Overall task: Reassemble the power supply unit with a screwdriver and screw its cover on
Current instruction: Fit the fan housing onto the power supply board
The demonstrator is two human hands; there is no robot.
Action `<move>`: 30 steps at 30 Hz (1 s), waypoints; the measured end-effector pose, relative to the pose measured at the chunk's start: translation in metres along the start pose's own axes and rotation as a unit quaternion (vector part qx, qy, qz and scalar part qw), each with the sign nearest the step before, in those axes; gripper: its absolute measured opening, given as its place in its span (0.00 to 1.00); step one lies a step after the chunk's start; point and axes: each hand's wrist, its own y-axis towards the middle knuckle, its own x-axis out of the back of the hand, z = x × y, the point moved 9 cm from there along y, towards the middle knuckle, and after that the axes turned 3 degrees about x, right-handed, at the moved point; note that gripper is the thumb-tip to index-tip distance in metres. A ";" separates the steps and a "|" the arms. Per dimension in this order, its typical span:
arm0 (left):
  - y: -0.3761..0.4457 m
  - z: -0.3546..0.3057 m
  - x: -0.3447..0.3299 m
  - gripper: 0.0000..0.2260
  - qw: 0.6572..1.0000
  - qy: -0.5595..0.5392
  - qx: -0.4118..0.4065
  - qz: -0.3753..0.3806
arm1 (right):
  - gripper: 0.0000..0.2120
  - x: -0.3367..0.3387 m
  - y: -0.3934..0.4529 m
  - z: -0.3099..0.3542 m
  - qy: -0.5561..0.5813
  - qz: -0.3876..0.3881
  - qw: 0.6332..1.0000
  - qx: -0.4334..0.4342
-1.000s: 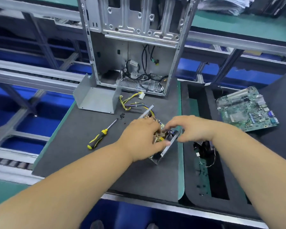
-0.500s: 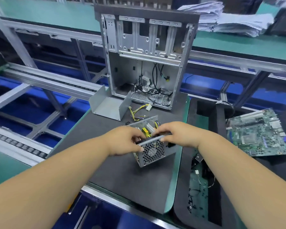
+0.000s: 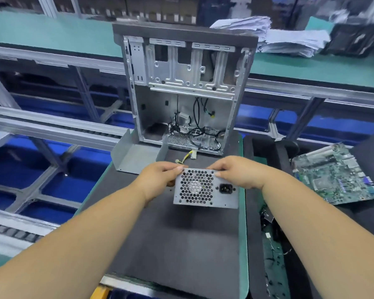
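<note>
Above the mat (image 3: 181,244), both hands grip the power supply unit (image 3: 205,187).

Power supply unit (image 3: 205,187) on mat (image 3: 177,244); cover (image 3: 136,156) behind-left; case (image 3: 185,91) behind; motherboard (image 3: 335,172) right.

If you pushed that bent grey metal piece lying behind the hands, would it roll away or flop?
Probably neither. The grey cover looks like thin folded sheet metal, so it is likely stiff and light. It rests flat on the dark mat with its side walls standing up, so it would likely slide, not roll. Its bare edges may be sharp.
</note>
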 end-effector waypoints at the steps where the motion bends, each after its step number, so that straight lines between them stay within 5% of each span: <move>1: 0.006 0.000 0.000 0.11 1.000 -0.017 0.009 0.005 | 0.14 0.004 0.002 0.001 0.000 -0.003 1.000 -0.008; 14: 0.029 0.003 0.008 0.11 0.996 -0.025 0.074 0.045 | 0.15 0.007 0.011 -0.014 0.181 0.038 0.981 -0.057; 30: 0.030 -0.004 0.006 0.09 0.993 -0.008 0.089 0.082 | 0.13 0.007 0.017 -0.017 0.194 0.094 0.975 -0.057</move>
